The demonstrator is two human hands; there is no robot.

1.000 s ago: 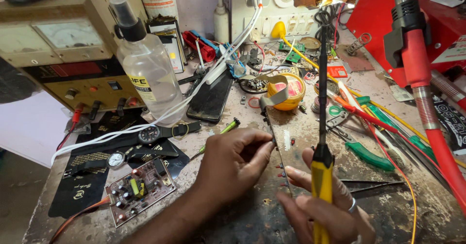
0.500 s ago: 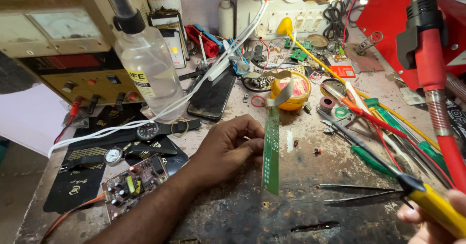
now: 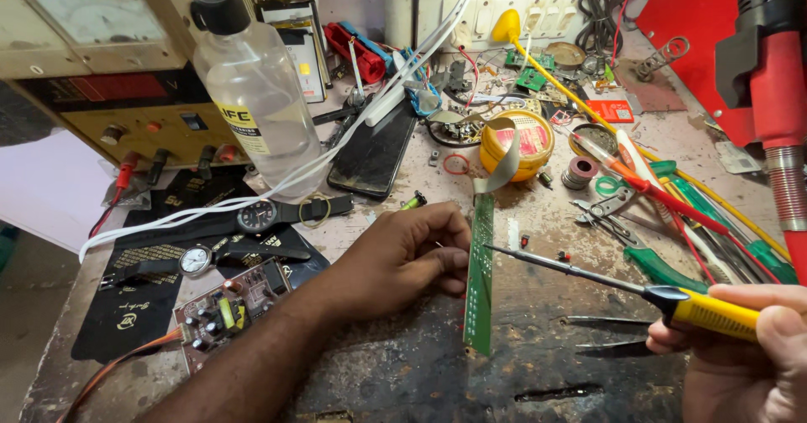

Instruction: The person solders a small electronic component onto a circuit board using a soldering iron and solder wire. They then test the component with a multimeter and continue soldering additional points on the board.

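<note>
I count two hands in view — my left hand (image 3: 403,251) with its grip on one long green circuit board strip (image 3: 480,276), my right hand (image 3: 744,356) around one yellow-handled soldering iron (image 3: 622,287). On the desk (image 3: 403,364) lie two wristwatches — one dark-faced (image 3: 256,216), one white-faced (image 3: 195,260). There is one clear plastic bottle (image 3: 252,95), one black phone (image 3: 374,150), one round yellow tin (image 3: 517,144), one small brown circuit board (image 3: 231,305), one pair of tweezers (image 3: 618,335), one red rubber ring (image 3: 456,164) and one beige power supply (image 3: 92,61).
</note>
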